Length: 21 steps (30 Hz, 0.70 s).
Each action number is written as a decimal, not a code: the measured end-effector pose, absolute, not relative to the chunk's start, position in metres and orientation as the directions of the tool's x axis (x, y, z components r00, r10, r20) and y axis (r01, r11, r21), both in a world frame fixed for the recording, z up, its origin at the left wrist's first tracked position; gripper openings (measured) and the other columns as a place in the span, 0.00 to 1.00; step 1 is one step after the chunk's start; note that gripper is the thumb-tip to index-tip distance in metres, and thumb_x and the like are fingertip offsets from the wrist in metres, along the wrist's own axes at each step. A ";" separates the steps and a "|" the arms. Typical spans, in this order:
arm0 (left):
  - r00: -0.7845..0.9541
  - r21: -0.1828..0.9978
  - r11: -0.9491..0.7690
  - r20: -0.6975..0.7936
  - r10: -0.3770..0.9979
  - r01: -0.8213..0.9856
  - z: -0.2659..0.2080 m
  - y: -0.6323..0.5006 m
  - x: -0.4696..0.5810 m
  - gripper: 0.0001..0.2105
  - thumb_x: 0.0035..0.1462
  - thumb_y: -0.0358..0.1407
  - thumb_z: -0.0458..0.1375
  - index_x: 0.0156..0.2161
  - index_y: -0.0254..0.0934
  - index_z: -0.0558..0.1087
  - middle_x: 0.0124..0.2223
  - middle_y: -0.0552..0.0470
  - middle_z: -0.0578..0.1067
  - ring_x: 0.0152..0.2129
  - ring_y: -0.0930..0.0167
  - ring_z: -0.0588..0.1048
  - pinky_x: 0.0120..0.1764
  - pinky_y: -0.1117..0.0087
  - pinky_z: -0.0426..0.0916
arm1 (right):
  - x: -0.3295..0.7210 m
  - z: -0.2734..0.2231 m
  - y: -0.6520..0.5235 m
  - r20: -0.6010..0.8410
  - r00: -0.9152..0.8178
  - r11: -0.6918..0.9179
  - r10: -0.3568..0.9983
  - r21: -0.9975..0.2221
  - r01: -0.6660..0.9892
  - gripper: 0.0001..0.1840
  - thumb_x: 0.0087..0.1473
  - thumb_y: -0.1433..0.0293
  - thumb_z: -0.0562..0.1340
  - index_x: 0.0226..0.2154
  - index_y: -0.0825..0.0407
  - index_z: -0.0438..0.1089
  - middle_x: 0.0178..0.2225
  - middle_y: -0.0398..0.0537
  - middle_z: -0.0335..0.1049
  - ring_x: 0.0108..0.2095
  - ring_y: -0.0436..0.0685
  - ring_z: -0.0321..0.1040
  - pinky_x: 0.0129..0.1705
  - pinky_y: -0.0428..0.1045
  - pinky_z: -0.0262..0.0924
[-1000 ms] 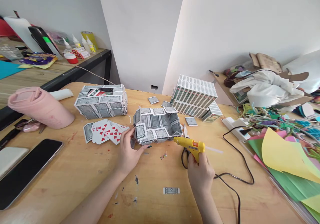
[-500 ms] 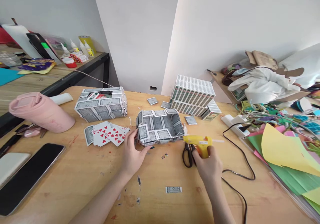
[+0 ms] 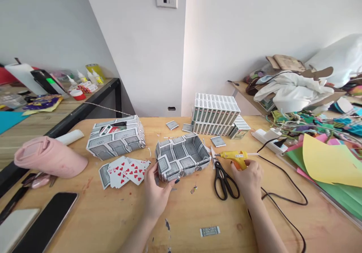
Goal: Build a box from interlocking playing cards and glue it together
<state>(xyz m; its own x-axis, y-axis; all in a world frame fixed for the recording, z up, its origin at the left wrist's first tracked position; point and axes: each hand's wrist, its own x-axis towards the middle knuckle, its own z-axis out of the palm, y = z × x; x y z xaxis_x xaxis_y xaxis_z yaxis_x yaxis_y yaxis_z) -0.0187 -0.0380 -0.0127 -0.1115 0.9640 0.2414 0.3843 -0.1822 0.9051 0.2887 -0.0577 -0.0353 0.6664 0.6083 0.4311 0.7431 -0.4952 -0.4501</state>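
Observation:
An open box made of playing cards (image 3: pixel 183 158), grey patterned backs outward, sits on the table. My left hand (image 3: pixel 158 192) grips its front left corner, thumb along the front side. My right hand (image 3: pixel 249 177) is closed round the handle of a yellow hot glue gun (image 3: pixel 233 155), whose nozzle points left, a little apart from the box's right end. Black-handled scissors (image 3: pixel 224 181) lie just left of my right hand. A fan of heart playing cards (image 3: pixel 126 172) lies left of my left hand. Behind it stands a second card-covered box (image 3: pixel 115 140) with cards inside.
Stacked card packs (image 3: pixel 215 113) stand at the back, with folded cards (image 3: pixel 217 141) nearby. A white power strip (image 3: pixel 270 141) and black cable (image 3: pixel 283 177) lie right, beside coloured paper (image 3: pixel 328 162). A pink roll (image 3: pixel 51 157) and black phone (image 3: pixel 48 219) are at left.
My right hand has drawn the glue gun rightward, away from the box's front right edge. My left hand stays on the box. The camera view has tilted up slightly.

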 end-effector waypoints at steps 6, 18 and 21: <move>-0.154 0.905 -0.173 0.249 0.956 0.390 -0.013 -0.052 -0.017 0.31 0.43 0.42 0.64 0.53 0.39 0.58 0.48 0.42 0.65 0.44 0.61 0.69 0.42 0.59 0.69 | 0.281 -0.032 -0.059 0.391 0.651 -0.538 0.650 -0.368 0.759 0.25 0.41 0.55 0.59 0.39 0.54 0.60 0.36 0.55 0.59 0.41 0.66 0.54 0.40 0.58 0.51; -0.144 0.916 -0.152 0.218 0.965 0.371 -0.011 -0.051 -0.016 0.33 0.43 0.42 0.64 0.52 0.38 0.56 0.49 0.40 0.64 0.45 0.60 0.68 0.44 0.56 0.67 | 0.243 0.033 -0.066 0.528 0.368 0.081 0.765 -0.647 0.758 0.10 0.52 0.65 0.54 0.31 0.50 0.69 0.35 0.49 0.64 0.39 0.56 0.62 0.42 0.53 0.57; -0.124 0.922 -0.157 0.213 0.969 0.355 -0.012 -0.049 -0.016 0.33 0.42 0.41 0.64 0.53 0.38 0.56 0.51 0.40 0.63 0.46 0.61 0.68 0.45 0.57 0.66 | 0.230 0.043 -0.044 0.478 0.172 0.172 0.861 -0.593 0.787 0.11 0.53 0.65 0.54 0.30 0.49 0.71 0.42 0.50 0.63 0.45 0.57 0.59 0.47 0.54 0.55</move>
